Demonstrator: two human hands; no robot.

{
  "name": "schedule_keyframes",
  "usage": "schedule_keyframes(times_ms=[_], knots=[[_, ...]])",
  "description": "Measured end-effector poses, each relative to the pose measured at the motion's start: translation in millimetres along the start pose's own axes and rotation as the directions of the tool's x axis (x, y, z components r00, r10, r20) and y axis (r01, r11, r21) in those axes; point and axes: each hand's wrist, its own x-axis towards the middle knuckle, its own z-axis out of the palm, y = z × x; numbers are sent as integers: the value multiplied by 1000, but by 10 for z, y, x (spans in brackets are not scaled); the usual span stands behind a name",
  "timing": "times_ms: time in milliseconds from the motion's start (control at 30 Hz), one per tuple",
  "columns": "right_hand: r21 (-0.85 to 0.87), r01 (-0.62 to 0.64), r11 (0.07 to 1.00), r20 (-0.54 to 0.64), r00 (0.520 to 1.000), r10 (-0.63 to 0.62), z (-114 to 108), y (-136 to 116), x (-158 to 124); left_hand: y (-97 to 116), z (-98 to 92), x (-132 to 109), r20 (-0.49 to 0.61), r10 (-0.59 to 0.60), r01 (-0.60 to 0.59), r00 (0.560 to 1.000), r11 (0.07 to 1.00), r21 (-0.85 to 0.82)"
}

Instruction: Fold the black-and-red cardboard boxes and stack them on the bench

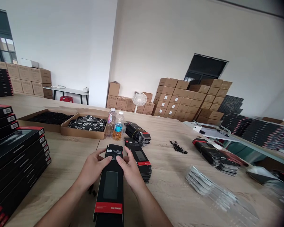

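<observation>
A long black packaging box (110, 184) with a red band and a dark window panel is held upright-on in front of me, its near end toward my body. My left hand (94, 165) grips its left edge, thumb pressed on the upper face. On the opposite edge my right hand (129, 165) grips it the same way, both thumbs near the far end flap. Just beyond my right hand lies a stack of flat black boxes (139, 156). Small black pieces (92, 190) show on the table, partly hidden by my left forearm.
Stacked black boxes (19, 160) stand at left. Cardboard trays (85, 123) of small black parts sit behind, beside two bottles (117, 127). To the right are small black parts (178, 147), clear plastic trays (203, 183) and a banded bundle of flat boxes (215, 157).
</observation>
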Motion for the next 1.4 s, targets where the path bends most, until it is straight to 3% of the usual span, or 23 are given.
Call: schedule_keyframes(times_ms=[133, 333, 467, 633, 867, 933, 1067, 1200, 1400], knots=[[-38, 7, 999, 22, 1000, -6, -21, -1, 17, -47, 30, 4, 22, 62, -61, 998, 998, -35], [-6, 33, 999, 35, 999, -33, 24, -45, -17, -31, 58, -17, 118, 42, -22, 992, 986, -166], [-3, 2, 1000, -12, 1000, -2, 2, -42, 9, 21, 76, -81, 167, 93, -65, 982, 983, -169], [118, -50, 992, -117, 991, 64, -121, -69, 73, 99, 95, -157, 278, 94, -67, 956, 992, -106], [-105, 83, 991, -18, 996, -85, -286, -95, 119, 69, 82, -156, 365, 94, -75, 926, 995, -67], [-29, 30, 999, -13, 999, -30, -291, -104, 107, 59, 88, -163, 389, 103, -91, 915, 995, -49], [210, -212, 954, 5, 977, 215, -271, -128, 63, 48, 111, -188, 442, 159, -186, 883, 982, 18], [199, -360, 912, 109, 933, 344, -261, -150, 31, 2, 114, -198, 438, 162, -207, 884, 977, 57], [94, -186, 978, 123, 977, 174, -268, -191, 15, -53, 93, -203, 395, 127, -176, 910, 980, 91]])
